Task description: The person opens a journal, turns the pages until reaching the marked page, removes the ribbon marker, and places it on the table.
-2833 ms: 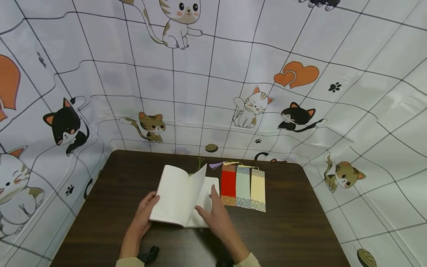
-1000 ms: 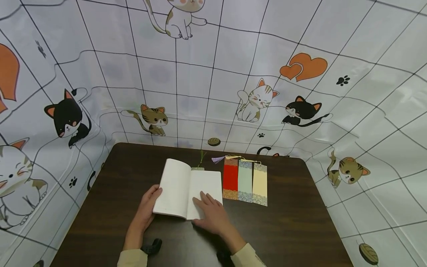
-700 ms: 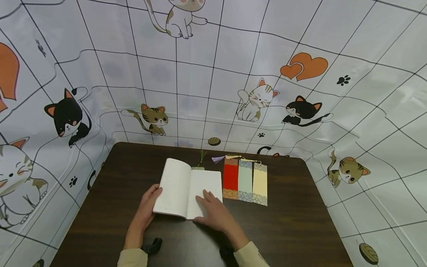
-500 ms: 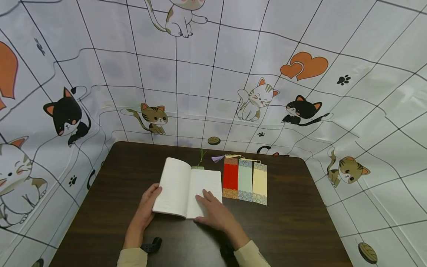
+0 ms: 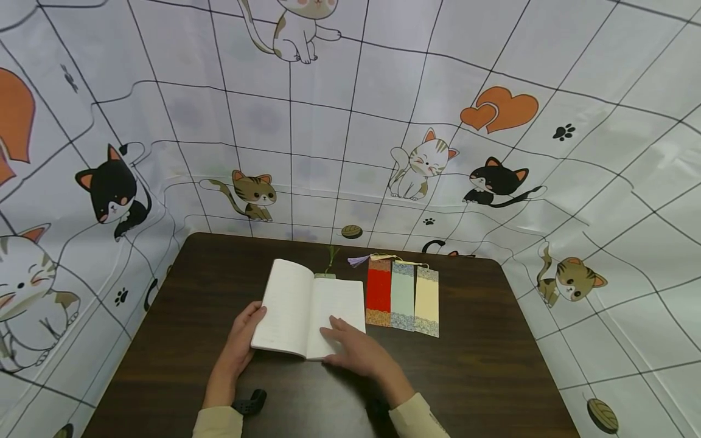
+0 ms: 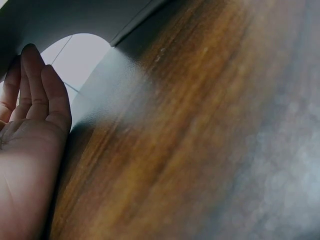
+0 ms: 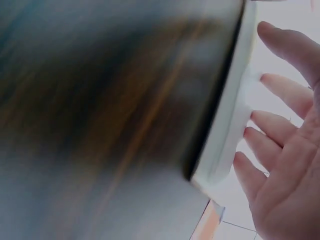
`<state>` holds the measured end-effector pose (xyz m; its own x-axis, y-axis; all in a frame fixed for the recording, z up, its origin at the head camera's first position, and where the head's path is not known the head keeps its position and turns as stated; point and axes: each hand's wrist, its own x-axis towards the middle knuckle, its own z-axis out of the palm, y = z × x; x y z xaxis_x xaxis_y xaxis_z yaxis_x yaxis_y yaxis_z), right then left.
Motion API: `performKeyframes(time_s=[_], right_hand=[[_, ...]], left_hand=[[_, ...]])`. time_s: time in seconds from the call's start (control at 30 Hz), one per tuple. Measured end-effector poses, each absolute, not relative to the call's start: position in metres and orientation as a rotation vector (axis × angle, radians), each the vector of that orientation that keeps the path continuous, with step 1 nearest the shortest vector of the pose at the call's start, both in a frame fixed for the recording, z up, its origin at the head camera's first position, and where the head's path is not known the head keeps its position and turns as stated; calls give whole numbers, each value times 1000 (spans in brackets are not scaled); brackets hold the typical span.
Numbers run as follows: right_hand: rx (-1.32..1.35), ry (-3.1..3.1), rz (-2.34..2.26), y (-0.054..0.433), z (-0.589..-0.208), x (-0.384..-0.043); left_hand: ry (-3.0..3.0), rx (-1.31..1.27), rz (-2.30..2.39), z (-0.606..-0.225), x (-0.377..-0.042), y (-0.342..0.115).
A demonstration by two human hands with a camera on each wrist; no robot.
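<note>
A notebook (image 5: 285,310) with plain white pages lies open on the dark wooden table, its left half raised and tilted. My left hand (image 5: 239,334) grips the left edge, thumb on the page and the other fingers behind the cover. In the left wrist view those fingers (image 6: 56,95) lie against the dark underside. My right hand (image 5: 358,353) rests its spread fingertips on the lower right page; the right wrist view shows them at the white pages (image 7: 227,130). A pale green bookmark (image 5: 325,276) with a green tassel (image 5: 331,257) sticks out behind the top edge, mostly hidden.
To the right of the notebook, a red bookmark (image 5: 378,292), a pale green-blue bookmark (image 5: 402,295) and a cream bookmark (image 5: 427,301) lie side by side, tassels at their tops. A cat-patterned sheet (image 5: 323,176) hangs behind the table (image 5: 471,365).
The page that stood upright earlier now lies down. My right hand came down onto the right page, then slid slightly right and toward me. My left hand keeps its grip on the notebook.
</note>
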<state>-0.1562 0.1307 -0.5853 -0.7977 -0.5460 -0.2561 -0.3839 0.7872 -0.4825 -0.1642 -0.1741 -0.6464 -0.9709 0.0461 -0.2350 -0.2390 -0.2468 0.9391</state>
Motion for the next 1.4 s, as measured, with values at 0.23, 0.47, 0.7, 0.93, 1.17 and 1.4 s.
performKeyframes(time_s=[0.23, 0.47, 0.7, 0.93, 1.17, 1.4], right_hand=[[-889, 2726, -368, 133, -589, -147], [-1266, 2945, -46, 132, -588, -134], [-1443, 3028, -25, 137, -586, -129], [-1404, 3132, -79, 136, -580, -132], [-958, 3272, -383, 136, -583, -145], [-143, 3010, -1178, 123, -592, -150]], left_hand=[[1791, -229, 2334, -650, -162, -175], [1779, -261, 2346, -651, -161, -174], [1771, -243, 2341, -652, -158, -176], [1772, -225, 2324, -652, -157, -177], [1756, -220, 2351, -649, -163, -176], [1762, -206, 2348, -647, -165, -176]])
